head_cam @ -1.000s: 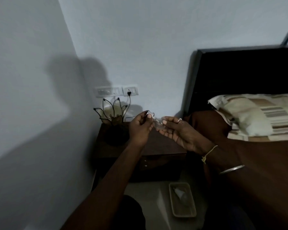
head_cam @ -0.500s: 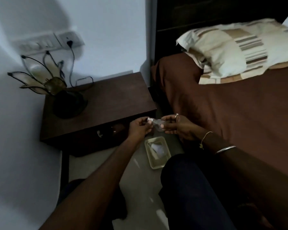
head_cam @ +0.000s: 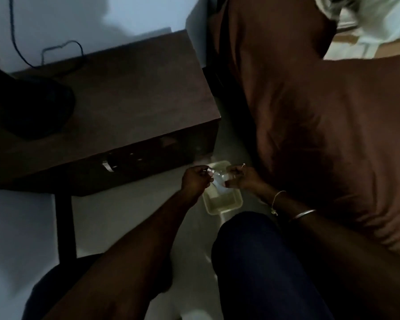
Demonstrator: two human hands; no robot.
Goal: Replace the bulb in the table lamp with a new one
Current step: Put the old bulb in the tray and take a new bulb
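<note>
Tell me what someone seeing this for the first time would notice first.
Two hands meet at centre, the left hand and right hand both pinching a small clear bulb above a pale tray on the floor. A dark bedside table sits upper left, a brown bedspread right.

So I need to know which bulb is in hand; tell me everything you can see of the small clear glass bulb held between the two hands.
The small clear glass bulb looks transparent and pale, lying roughly sideways. The left hand pinches one end, the right hand the other. It hangs above the cream plastic tray on the floor, in front of the dark wooden bedside table. Blur hides its base and filament.
</note>
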